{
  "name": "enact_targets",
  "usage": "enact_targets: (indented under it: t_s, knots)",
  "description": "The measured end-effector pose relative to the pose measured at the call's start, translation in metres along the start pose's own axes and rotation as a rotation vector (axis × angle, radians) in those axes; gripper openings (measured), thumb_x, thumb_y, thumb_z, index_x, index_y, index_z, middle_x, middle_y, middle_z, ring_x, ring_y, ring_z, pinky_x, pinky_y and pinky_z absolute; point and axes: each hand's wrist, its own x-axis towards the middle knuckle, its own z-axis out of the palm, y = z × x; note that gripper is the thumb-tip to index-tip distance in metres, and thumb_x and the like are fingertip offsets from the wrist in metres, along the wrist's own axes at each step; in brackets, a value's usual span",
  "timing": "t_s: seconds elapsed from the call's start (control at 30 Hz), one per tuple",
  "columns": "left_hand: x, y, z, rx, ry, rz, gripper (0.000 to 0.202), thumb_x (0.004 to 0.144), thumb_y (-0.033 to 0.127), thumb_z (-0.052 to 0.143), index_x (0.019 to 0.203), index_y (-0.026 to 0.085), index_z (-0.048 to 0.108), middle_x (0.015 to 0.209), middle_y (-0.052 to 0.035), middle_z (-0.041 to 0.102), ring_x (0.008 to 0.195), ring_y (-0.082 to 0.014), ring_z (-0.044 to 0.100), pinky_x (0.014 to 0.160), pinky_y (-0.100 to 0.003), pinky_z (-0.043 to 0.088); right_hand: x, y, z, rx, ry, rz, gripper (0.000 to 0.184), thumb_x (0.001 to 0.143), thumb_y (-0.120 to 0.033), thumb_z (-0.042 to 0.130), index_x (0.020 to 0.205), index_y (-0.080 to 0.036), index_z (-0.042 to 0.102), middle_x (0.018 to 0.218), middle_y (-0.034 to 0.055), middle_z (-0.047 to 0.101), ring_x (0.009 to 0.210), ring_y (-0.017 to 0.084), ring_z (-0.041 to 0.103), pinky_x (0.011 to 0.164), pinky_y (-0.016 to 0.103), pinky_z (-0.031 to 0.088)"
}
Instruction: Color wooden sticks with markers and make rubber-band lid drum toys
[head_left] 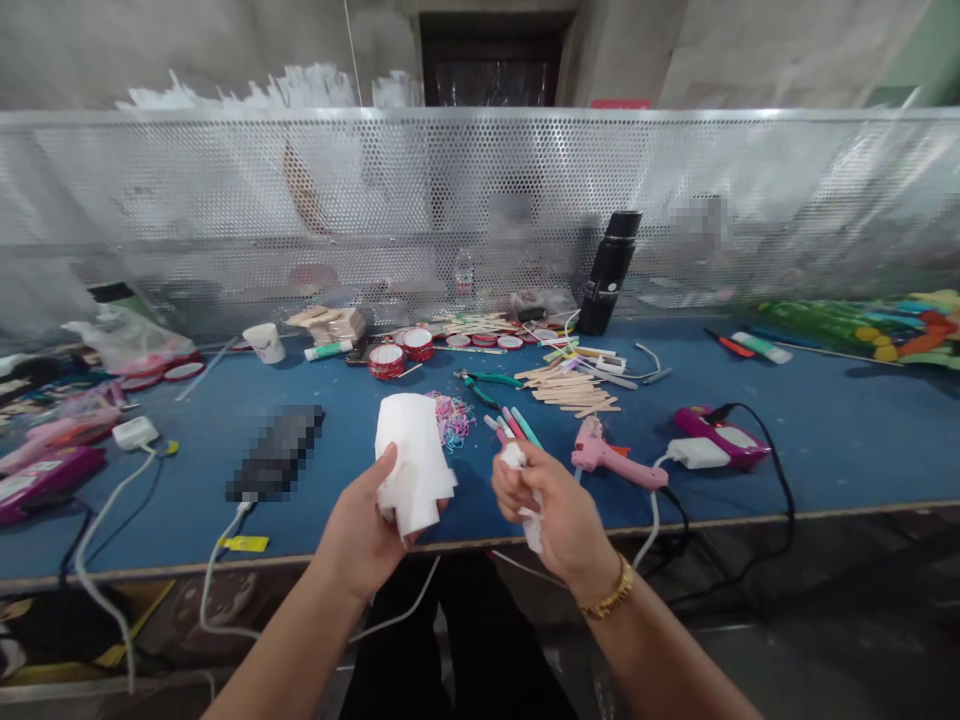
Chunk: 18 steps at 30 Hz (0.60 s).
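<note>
My left hand point(367, 525) is closed around a white roll of tissue paper point(412, 455), held over the near edge of the blue table point(825, 440). My right hand point(551, 510) is closed on a small torn piece of white tissue point(517, 458); a strip of it hangs below the fist. Both hands sit close together in front of me. Just beyond the right hand lie several coloured pens point(514, 422) and a pink glue gun point(611, 458).
A pile of wooden craft sticks point(574, 390), green-handled pliers point(487, 382), red-rimmed round lids point(401, 352), a black bottle point(609, 272), a phone on a white cable point(276, 452), white chargers and a paper cup point(265, 342) cover the table. A perforated metal screen point(480, 200) stands behind.
</note>
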Motion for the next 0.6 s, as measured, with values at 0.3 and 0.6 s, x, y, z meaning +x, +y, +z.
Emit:
enact_targets:
  t_s: [0.3,0.6]
  knots:
    - [0.005,0.010,-0.009,-0.131,0.016,0.028,0.041,0.109,0.032,0.039,0.141,0.025,0.063,0.108,-0.0088,0.083,0.091,-0.0259,0.080,0.086,-0.045,0.065,-0.105,-0.056,-0.104,-1.029,-0.261,0.153,0.044,0.098,-0.049,0.060,0.065,-0.021,0.063,0.066,0.0014,0.060,0.061,0.014,0.056,0.056,0.026,0.044]
    - [0.011,-0.024,0.014,-0.095,-0.073,0.032,0.029,0.105,0.024,0.052,0.130,0.026,0.067,0.116,-0.0062,0.079,0.089,-0.0215,0.077,0.079,-0.039,0.066,-0.089,-0.055,-0.074,-1.429,-0.119,-0.459,0.018,0.098,-0.037,0.069,0.114,-0.032,0.075,0.109,0.0037,0.078,0.103,0.022,0.072,0.092,0.038,0.058]
